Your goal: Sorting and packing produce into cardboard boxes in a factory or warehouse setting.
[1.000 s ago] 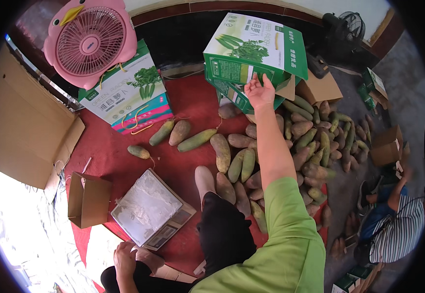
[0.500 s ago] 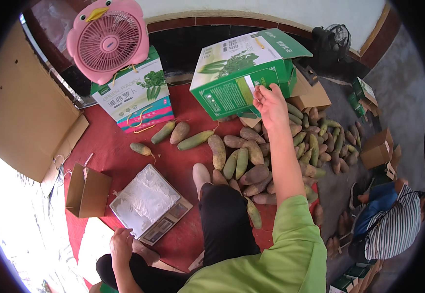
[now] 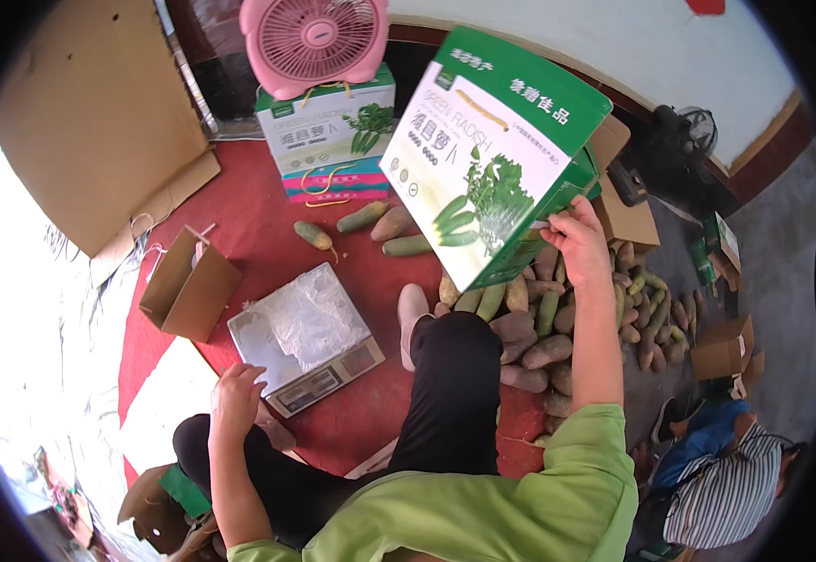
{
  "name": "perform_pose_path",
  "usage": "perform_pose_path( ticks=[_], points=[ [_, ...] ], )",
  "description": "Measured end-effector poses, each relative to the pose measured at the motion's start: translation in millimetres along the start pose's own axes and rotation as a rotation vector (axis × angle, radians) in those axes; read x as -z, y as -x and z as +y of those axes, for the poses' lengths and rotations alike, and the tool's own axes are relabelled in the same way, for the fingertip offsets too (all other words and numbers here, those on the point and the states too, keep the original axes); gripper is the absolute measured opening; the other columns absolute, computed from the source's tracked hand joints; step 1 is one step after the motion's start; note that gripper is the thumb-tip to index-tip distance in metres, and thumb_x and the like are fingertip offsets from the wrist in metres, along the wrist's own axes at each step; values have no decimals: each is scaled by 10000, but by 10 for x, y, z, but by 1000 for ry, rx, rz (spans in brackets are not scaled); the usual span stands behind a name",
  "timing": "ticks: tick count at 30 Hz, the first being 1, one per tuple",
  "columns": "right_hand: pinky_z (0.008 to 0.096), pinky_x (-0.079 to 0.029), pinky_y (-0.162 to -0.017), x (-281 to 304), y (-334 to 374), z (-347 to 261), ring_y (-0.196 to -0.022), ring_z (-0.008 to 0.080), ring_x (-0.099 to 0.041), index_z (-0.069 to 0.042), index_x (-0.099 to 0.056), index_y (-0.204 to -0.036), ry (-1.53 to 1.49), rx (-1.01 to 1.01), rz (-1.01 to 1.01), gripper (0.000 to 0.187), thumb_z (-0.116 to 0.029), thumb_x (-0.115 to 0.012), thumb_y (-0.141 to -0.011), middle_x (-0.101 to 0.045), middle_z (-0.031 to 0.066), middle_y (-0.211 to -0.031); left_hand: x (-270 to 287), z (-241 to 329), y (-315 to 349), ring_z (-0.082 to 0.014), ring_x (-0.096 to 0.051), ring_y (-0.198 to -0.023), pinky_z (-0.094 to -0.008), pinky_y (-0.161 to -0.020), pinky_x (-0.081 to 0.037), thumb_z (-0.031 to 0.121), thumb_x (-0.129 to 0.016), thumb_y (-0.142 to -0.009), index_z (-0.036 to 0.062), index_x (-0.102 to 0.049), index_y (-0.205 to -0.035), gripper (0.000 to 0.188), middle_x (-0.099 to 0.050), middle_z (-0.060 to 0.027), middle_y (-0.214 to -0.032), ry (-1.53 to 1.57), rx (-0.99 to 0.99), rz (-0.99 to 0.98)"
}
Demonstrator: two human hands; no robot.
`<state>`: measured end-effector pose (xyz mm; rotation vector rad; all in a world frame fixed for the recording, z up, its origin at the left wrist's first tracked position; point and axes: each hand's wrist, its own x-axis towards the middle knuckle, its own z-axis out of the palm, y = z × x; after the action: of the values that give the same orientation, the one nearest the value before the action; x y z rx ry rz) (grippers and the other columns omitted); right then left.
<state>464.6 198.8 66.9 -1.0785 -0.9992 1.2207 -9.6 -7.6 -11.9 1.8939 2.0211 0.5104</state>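
Observation:
My right hand (image 3: 580, 239) grips a green-and-white radish carton (image 3: 469, 159) by its lower right edge. The carton hangs tilted in the air, top flap open, its printed white face toward me. Behind and below it, green radishes (image 3: 548, 351) lie in a heap, partly covered by the carton. My left hand (image 3: 236, 398) hovers at the near left corner of a digital scale (image 3: 342, 361); its fingers are loosely bent and apart, with nothing visible in them. Crumpled clear plastic covers the scale's pan.
A pink fan (image 3: 319, 47) stands on a closed radish carton (image 3: 328, 122). Left of the scale is an open brown box (image 3: 192, 286); a tall cardboard sheet (image 3: 89, 122) leans farther left. At right, a person in a striped shirt (image 3: 726, 487) bends near an open box (image 3: 722, 348).
My right hand has brought the carton nearer and turned it, so its white face and flap now show. The whole view has shifted; my left hand stays near the scale's corner.

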Motion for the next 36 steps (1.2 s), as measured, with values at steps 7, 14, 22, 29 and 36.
perform_pose_path(
  ticks=[7,14,22,29,36],
  points=[
    [203,-424,-709,-647,-65,109,-817,55,-553,-52,-597,-1121,179,33,-312,406,82,-568,-738,-631,-4,-986,128,-28,50,-353,-564,-1020,-417,-880,-460,44,-678,-744,46,-604,-1168,430,-591,-157,-1101,35,77,80],
    [223,-388,-659,-1282,-213,814,-714,57,-463,-74,-597,-944,308,-73,-714,265,70,-608,-723,-456,-70,-756,245,-45,103,-337,-387,-1302,-435,-1058,-352,43,-750,-679,80,-434,-1381,770,-416,-132,-1406,-83,77,491],
    [252,-410,-674,-1796,-233,1470,-759,100,-458,-44,-577,-865,526,-18,-1063,205,60,-594,-689,-459,-26,-754,340,-109,188,-313,-382,-1313,-490,-1115,-249,118,-781,-662,102,-448,-1368,781,-483,-99,-1337,-355,149,667],
    [308,-460,-903,-1874,-468,1710,-1081,158,-558,-58,-538,-1275,616,-516,-1080,469,-24,-621,-816,-611,44,-1155,214,-29,172,-239,-600,-825,-402,-932,-436,89,-683,-718,87,-634,-887,176,-592,-41,-798,-309,-13,482],
    [419,-456,-938,-1912,-373,1678,-1229,235,-477,-58,-367,-1414,501,-632,-1123,619,-107,-587,-837,-459,123,-1388,183,-23,42,-231,-596,-791,-370,-778,-461,78,-604,-722,87,-610,-784,63,-585,-35,-781,-398,-73,470]
  ],
)
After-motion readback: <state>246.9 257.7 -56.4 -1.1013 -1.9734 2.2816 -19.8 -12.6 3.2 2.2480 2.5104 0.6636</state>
